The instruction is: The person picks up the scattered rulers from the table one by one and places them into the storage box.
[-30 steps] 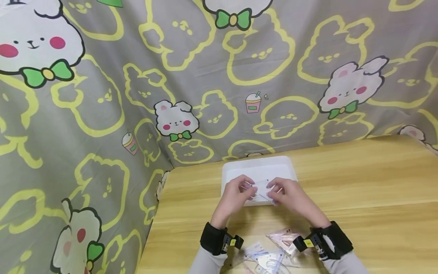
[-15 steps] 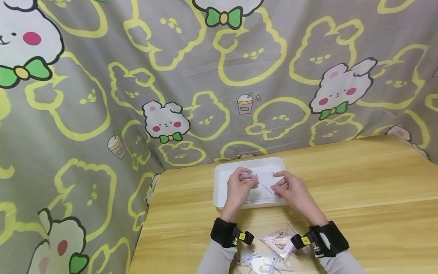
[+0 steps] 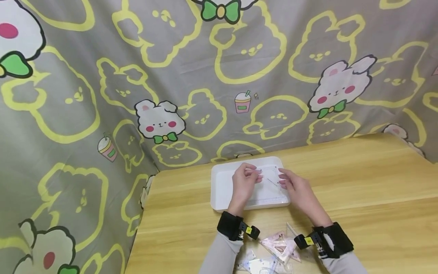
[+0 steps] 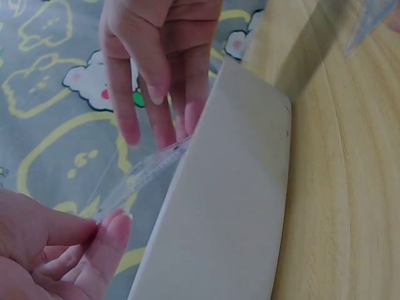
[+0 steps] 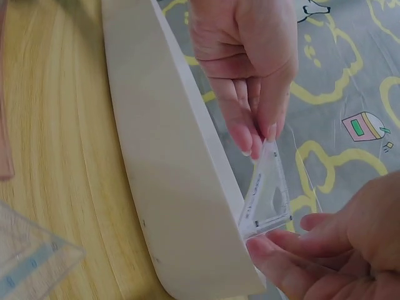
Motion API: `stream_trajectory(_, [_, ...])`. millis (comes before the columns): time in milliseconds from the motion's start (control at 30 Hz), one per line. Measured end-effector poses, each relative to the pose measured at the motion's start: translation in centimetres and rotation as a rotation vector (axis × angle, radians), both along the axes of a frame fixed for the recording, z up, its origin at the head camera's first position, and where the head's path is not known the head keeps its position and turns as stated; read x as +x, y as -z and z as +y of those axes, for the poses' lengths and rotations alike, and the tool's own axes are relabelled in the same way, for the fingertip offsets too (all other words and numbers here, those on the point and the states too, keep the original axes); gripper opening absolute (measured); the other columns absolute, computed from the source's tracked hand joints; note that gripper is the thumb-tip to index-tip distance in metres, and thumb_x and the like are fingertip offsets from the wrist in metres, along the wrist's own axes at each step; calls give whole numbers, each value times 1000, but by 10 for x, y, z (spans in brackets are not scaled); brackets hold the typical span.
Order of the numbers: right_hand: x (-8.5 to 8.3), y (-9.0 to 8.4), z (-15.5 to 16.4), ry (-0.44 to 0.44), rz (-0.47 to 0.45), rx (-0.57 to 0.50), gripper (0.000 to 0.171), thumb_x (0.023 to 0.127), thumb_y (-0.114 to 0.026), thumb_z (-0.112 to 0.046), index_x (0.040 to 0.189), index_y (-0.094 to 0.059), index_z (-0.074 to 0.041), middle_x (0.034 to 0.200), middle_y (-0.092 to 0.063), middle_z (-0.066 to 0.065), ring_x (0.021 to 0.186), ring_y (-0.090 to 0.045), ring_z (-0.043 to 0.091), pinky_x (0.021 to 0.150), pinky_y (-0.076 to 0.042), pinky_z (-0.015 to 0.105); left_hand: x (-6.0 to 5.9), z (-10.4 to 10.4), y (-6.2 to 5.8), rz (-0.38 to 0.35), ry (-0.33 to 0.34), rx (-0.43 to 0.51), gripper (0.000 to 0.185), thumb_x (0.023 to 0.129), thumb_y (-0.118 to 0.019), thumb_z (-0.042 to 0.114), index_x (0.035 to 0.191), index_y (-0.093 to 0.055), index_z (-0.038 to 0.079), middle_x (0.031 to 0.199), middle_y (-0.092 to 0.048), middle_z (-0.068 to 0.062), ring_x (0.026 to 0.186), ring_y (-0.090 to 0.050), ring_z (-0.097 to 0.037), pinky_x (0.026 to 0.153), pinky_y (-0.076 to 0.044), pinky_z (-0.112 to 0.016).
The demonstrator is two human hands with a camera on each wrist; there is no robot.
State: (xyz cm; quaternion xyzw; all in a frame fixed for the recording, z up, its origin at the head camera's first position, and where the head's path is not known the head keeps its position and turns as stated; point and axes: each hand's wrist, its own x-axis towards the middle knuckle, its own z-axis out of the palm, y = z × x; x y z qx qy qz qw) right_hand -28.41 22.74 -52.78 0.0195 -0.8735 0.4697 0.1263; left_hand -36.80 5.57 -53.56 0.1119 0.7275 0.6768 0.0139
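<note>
Both hands held a clear set square over the white tray: left hand pinched its nine-o'clock corner, right hand its three-o'clock corner.

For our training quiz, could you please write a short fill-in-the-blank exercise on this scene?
1. Both hands hold a clear set square over the white ____.
2. The tray rests on a ____ table.
3. The left hand and right hand each wear a black ____ strap.
4. The cloth behind shows white ____ with green bows.

Missing words: tray; wooden; wrist; rabbits
</note>
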Motion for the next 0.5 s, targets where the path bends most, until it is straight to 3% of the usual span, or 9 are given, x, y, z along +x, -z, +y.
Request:
stream_trajectory(167, [-1, 3, -2, -24, -35, 78, 45, 105, -48, 5, 149, -46, 11, 135, -59, 38, 121, -63, 52, 101, -50, 62, -2, 2, 7, -16, -31, -71, 7, 98, -67, -3, 105, -65, -3, 92, -78, -16, 80, -78, -26, 72, -63, -29])
stream_trajectory(333, [-2, 4, 0, -34, -12, 115, 45, 104, -49, 5, 149, -45, 12, 136, -57, 39, 123, -59, 56, 104, -46, 66, -3, 7, 16, -18, -15, -149, 6, 97, -69, -2, 101, -65, -1, 88, -78, -12, 75, -77, -19, 68, -61, -25])
stream_trajectory(500, [-4, 5, 1, -65, 34, 111, 43, 103, -50, 7, 146, -49, 12, 136, -59, 38, 123, -60, 54, 104, -47, 65, -3, 9, 18, 31, -67, -345, 6, 94, -75, 4, 100, -72, 5, 88, -78, -5, 69, -74, -11, 69, -58, -25])
